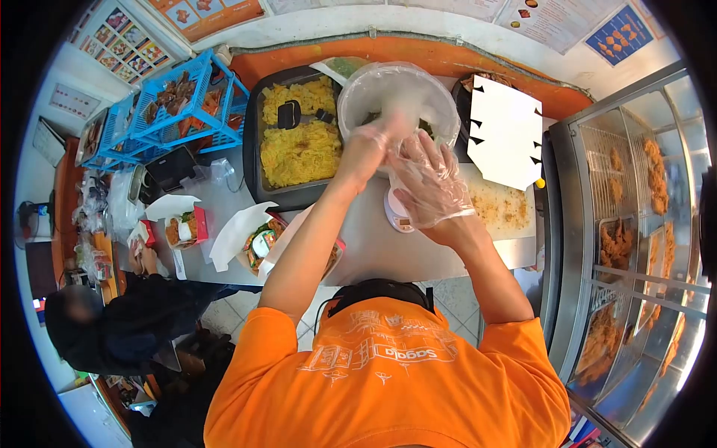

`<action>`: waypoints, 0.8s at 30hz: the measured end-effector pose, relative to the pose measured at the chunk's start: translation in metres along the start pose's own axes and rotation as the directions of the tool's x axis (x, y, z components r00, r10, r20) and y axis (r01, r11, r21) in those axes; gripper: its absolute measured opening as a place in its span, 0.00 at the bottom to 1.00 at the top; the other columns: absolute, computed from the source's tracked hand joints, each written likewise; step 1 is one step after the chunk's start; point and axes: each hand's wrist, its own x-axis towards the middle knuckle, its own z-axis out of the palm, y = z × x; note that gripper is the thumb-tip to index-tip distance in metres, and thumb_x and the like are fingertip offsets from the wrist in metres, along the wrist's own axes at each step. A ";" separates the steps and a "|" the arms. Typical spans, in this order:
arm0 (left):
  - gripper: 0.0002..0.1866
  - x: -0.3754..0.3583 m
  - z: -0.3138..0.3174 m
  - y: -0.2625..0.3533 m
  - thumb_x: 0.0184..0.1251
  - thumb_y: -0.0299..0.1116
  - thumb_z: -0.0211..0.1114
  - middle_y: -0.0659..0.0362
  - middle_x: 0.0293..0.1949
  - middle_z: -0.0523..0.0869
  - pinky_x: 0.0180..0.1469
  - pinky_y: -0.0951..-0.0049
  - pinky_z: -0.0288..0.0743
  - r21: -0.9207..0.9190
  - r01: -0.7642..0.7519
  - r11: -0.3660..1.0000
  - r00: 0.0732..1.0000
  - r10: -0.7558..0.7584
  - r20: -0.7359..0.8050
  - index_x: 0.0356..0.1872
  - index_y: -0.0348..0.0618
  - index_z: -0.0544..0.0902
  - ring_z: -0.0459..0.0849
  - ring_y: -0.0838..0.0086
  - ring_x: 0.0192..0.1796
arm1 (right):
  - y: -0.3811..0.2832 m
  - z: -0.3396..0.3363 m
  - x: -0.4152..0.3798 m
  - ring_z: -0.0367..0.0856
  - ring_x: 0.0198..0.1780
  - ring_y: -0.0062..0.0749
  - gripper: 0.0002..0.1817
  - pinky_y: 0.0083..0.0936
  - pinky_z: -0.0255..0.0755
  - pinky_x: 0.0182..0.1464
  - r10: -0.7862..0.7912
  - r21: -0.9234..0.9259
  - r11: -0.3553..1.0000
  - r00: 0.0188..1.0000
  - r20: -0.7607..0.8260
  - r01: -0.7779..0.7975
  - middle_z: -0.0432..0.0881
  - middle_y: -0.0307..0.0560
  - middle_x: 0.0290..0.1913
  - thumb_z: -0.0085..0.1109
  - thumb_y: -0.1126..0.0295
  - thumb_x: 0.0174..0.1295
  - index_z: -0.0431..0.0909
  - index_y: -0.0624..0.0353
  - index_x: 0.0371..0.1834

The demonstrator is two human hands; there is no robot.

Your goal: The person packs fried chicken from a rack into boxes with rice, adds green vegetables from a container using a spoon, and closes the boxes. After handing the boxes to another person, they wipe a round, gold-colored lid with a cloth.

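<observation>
My right hand (433, 185), in a loose clear plastic glove, has its fingers stretched out over the near side of a round tub (351, 116) lined with clear plastic. Bare at the back, my left hand (366, 153) is right beside it, its fingertips smeared by motion near a blurred whitish patch above the tub. I cannot tell whether those fingers hold anything. Dark green leaves (424, 127) show inside the tub. Partly hidden below my right hand is a small white digital scale (399, 215). Left of my hands stands a black tray (254, 168) of yellow rice (299, 153).
Open food boxes (228, 243) line the counter's near edge; a person in dark clothes (142, 321) works at the left. Blue baskets (168, 112) hold packets. To the right are a white cardboard sheet (504, 131), a crumb-covered board (500, 216) and a display cabinet (582, 239) with fried chicken.
</observation>
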 end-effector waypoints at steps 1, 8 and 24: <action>0.15 0.002 -0.003 -0.002 0.73 0.38 0.61 0.60 0.33 0.88 0.36 0.79 0.74 0.001 0.003 1.000 1.000 -0.003 -0.002 0.41 0.35 0.87 0.83 0.78 0.34 | 0.001 0.002 -0.001 0.55 0.75 0.54 0.33 0.53 0.54 0.73 0.000 0.003 1.000 1.000 0.001 0.000 0.58 0.53 0.76 0.60 0.64 0.61 0.64 0.55 0.72; 0.17 0.016 -0.013 -0.019 0.74 0.41 0.61 0.58 0.36 0.88 0.38 0.77 0.75 0.199 -0.136 0.971 0.988 0.146 -0.039 0.42 0.35 0.87 0.83 0.77 0.39 | -0.004 0.000 -0.005 0.53 0.78 0.46 0.32 0.51 0.49 0.76 -0.010 0.048 0.999 0.999 0.040 0.008 0.55 0.48 0.78 0.58 0.60 0.63 0.65 0.55 0.71; 0.14 0.018 -0.015 -0.013 0.73 0.35 0.61 0.52 0.38 0.89 0.42 0.74 0.81 0.121 -0.039 0.992 0.989 0.021 0.149 0.45 0.30 0.84 0.87 0.72 0.38 | -0.023 -0.018 -0.019 0.60 0.75 0.44 0.30 0.44 0.53 0.75 -0.119 0.131 0.986 0.982 0.148 0.099 0.61 0.52 0.75 0.55 0.71 0.63 0.65 0.59 0.71</action>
